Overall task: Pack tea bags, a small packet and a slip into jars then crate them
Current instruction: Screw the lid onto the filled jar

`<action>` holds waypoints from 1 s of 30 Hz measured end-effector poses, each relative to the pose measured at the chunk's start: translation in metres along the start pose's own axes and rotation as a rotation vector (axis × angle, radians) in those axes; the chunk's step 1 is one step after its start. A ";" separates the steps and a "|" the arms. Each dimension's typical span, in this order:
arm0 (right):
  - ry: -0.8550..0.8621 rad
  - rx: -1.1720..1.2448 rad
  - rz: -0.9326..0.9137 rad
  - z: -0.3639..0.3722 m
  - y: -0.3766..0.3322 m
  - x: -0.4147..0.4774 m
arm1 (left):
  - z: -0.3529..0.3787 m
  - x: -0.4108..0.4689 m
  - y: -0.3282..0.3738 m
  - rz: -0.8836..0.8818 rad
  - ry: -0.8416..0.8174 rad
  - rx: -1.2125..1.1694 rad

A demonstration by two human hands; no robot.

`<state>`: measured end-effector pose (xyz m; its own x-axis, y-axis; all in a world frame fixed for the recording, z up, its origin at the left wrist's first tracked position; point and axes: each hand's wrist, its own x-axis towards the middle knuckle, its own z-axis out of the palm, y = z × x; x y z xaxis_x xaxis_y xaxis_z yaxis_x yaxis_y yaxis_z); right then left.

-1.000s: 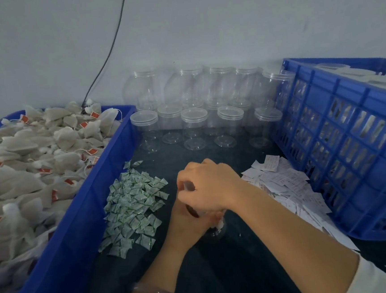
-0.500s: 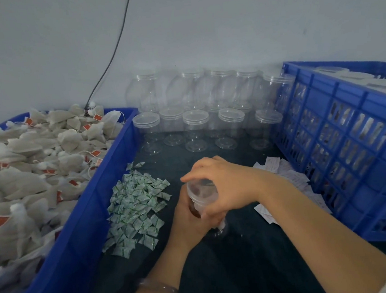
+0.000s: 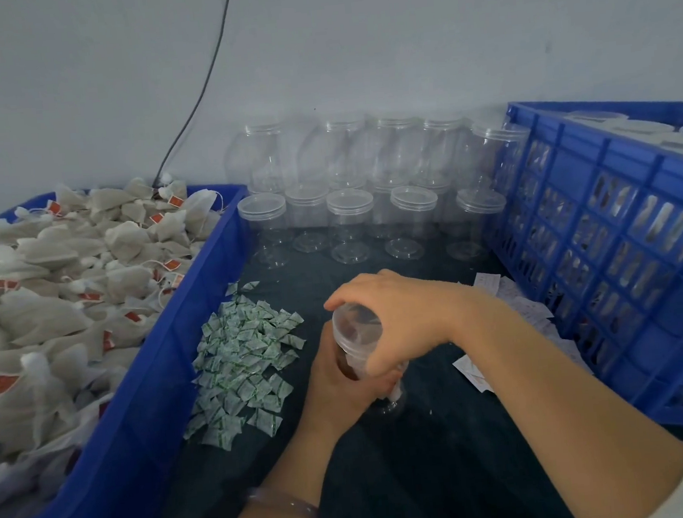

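left hand (image 3: 334, 387) gripping jar (image 3: 356, 331), right fingers (image 3: 346, 298) atop

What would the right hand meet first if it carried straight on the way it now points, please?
Beyond the jar lid it grips, the right hand points left toward the small packets; held high, it might pass over them to the blue bin.

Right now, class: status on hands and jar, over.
Left hand grips jar. Right hand grips its lid. Slips lie between jar and crate.

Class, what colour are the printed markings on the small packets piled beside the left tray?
Green print on white small packets, seen in the head view.
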<state>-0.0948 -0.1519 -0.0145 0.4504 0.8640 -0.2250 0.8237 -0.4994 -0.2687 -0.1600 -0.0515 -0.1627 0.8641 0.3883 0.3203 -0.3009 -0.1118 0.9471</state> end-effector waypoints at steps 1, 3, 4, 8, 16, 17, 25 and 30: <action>-0.014 0.027 -0.020 -0.001 0.002 0.000 | 0.000 0.000 -0.001 0.001 0.003 0.004; -0.035 0.050 -0.028 -0.004 0.006 -0.001 | 0.000 0.001 -0.001 0.009 0.002 -0.003; -0.038 0.035 -0.023 -0.006 0.006 0.000 | -0.001 0.001 -0.001 0.011 0.002 -0.007; 0.061 -0.167 0.156 -0.006 -0.005 0.009 | 0.000 0.001 -0.002 0.019 -0.004 -0.050; -0.016 -0.221 0.310 -0.030 -0.010 0.004 | 0.003 0.001 -0.004 -0.015 -0.074 -0.059; -0.039 -0.257 0.306 -0.022 -0.014 0.004 | 0.002 0.001 -0.004 -0.015 -0.063 -0.045; -0.147 -0.117 0.056 -0.023 -0.009 -0.002 | 0.002 0.001 -0.001 -0.004 -0.030 -0.018; -0.172 -0.007 -0.061 -0.023 0.003 -0.008 | 0.003 0.002 -0.001 -0.004 -0.025 -0.005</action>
<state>-0.0880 -0.1587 0.0080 0.3346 0.8687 -0.3653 0.8504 -0.4454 -0.2801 -0.1572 -0.0530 -0.1632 0.8751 0.3655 0.3171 -0.2995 -0.1056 0.9482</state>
